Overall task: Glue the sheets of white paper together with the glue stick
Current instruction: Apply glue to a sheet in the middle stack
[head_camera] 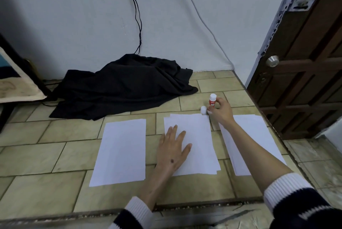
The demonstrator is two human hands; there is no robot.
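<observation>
Nearest the lens are my two striped cuffs, dark with white bands; only the one head view is on hand, so all of this comes from it.

From that view, my left hand (173,150) lies flat with fingers straight and spread, pressing on the lower left part of the middle stack of paper (196,141); it grips nothing, it only pins the sheets to the tiled floor (55,154). My right hand (221,111) reaches beyond the far right corner of that stack, fingers curled round the lower body of the glue stick (212,101), which stands upright on the tile; a small white cap (203,109) lies just beside it, touching or nearly touching the stack's far edge; I cannot tell whether the white top of the stick is another cap or the glue itself.

A single left sheet (121,152) lies apart to the left; the right stack (248,132) lies partly under my right forearm.

As I judge it, the glue stick is light, rigid and smooth, best pinched round its red middle; standing on end it would tip easily. The paper is thin, limp and apt to slide on tile or crease; I would hold it down with a flat palm and lift by a corner. Beyond lie a black cloth (122,86) and a wooden door (305,62).
</observation>
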